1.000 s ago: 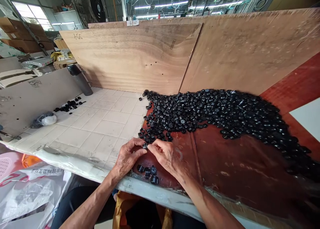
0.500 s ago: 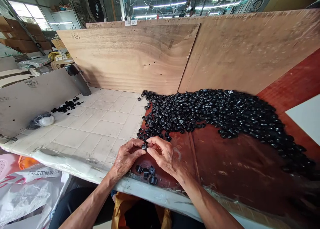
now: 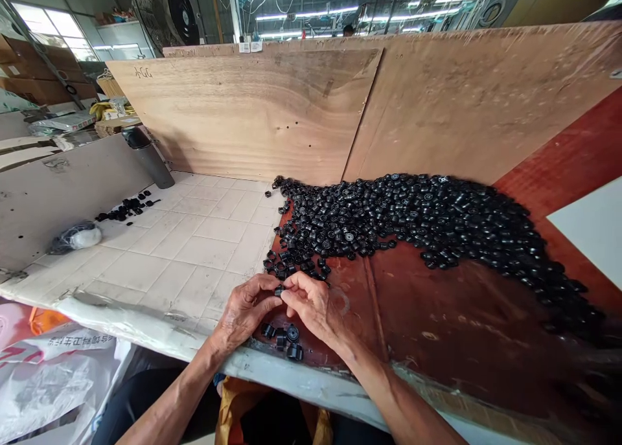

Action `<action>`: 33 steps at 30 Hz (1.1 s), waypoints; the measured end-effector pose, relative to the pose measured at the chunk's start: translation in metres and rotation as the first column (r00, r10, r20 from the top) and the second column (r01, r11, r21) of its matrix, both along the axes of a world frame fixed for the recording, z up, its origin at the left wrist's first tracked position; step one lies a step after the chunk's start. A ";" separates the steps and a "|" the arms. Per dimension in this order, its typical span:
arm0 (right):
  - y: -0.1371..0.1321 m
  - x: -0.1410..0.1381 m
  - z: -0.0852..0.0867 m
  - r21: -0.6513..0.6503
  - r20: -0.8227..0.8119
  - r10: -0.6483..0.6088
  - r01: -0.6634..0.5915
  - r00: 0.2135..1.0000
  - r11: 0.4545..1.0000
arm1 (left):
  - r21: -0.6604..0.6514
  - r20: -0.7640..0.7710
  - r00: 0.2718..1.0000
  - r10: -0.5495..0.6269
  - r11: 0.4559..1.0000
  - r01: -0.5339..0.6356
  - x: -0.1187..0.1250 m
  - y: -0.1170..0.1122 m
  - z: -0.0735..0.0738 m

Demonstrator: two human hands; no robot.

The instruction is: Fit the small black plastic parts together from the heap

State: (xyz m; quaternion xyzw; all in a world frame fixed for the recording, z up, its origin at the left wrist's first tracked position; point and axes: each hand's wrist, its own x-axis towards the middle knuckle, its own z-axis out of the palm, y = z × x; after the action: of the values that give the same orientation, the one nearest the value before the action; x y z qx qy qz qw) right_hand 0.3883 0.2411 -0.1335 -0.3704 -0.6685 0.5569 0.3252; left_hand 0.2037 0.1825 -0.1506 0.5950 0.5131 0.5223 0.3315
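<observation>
Between the fingertips of both hands is a small black ring-shaped part (image 3: 278, 291). My left hand (image 3: 245, 309) pinches it from the left, thumb and forefinger closed on it. From the other side my right hand (image 3: 311, 306) grips the same part, its fingers partly covering it. Just below the hands, several similar black round parts (image 3: 280, 337) lie in a small group on the reddish-brown sheet (image 3: 354, 341). Beyond the fingertips begins a large heap of the same black parts (image 3: 413, 218).
A wooden board (image 3: 233, 114) closes off the back. On the pale tiled surface (image 3: 208, 254) to the left are a dark bottle (image 3: 150, 157), scattered black bits (image 3: 129, 207) and a plastic-wrapped bundle (image 3: 75, 236). An orange-yellow bag (image 3: 230, 409) hangs open below the table edge.
My right hand's fingers have closed in further over the small black part, covering more of it. The view has shifted slightly; the group below and the heap look the same.
</observation>
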 end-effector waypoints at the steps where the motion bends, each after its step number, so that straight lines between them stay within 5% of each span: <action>1: 0.000 0.000 0.000 -0.079 0.017 0.019 -0.017 1.000 0.997 | 0.018 -0.053 0.998 -0.036 0.999 0.037 0.000 -0.001 0.002; 4: 0.002 0.007 0.005 -0.129 0.165 0.059 -0.038 0.985 0.991 | -0.103 -0.152 0.977 -0.152 0.985 0.137 0.001 -0.002 0.012; 7: 0.009 0.022 0.014 0.169 0.316 -0.177 0.129 0.932 0.977 | -0.249 -0.213 0.975 -0.066 0.968 0.012 0.004 0.001 0.018; 11: 0.023 0.041 0.012 0.410 0.378 -0.452 0.292 0.808 0.864 | -0.111 -0.353 0.917 0.188 0.964 -0.241 0.004 0.012 0.009; 17: 0.029 0.041 -0.005 0.532 0.399 -0.375 0.122 0.837 0.838 | -0.009 -0.549 0.827 0.120 0.989 -0.149 0.000 0.019 -0.010; 25: 0.026 0.037 0.003 0.444 0.465 -0.357 0.135 0.811 0.886 | -0.061 -0.535 0.841 0.081 0.989 -0.133 0.010 0.022 -0.002; 29: 0.027 0.036 0.009 0.402 0.355 -0.410 0.259 0.840 0.878 | -0.036 -0.613 0.781 0.123 0.982 -0.183 0.023 0.025 -0.003; 33: 0.024 0.034 0.007 0.223 0.320 -0.195 0.126 0.927 0.967 | -0.046 -0.639 0.763 0.098 0.985 -0.165 0.026 0.020 -0.002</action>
State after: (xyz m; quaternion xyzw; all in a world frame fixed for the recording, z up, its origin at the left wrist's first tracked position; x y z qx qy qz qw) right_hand 0.4225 0.2650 -0.1267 -0.4803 -0.7339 0.3866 0.2851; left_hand 0.2300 0.2024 -0.1530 0.6815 0.6604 0.2869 0.1307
